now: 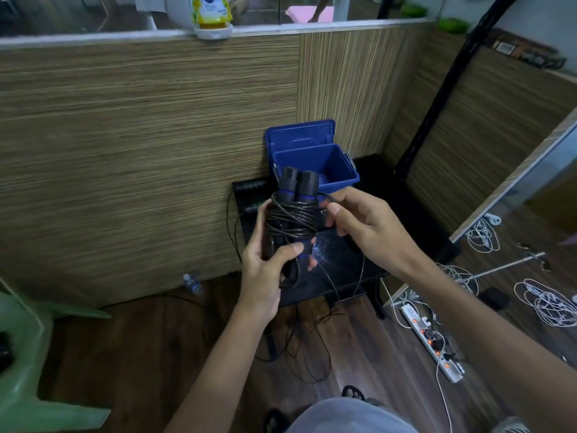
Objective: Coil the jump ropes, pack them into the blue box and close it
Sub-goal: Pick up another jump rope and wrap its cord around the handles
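So the left hand [261, 270] is gripping the jump rope [292, 220] handles, cord wrapped around them, above the counter [340, 264]. The right hand [359, 223] is pinching the cord. The blue box [315, 160] is sitting open behind, lid up.

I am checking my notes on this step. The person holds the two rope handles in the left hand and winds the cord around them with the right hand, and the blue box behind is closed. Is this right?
Not quite: in the head view the blue box is open, its lid standing up behind it. The rest holds: the left hand grips the two handles, and the right hand pinches the cord wound around them.
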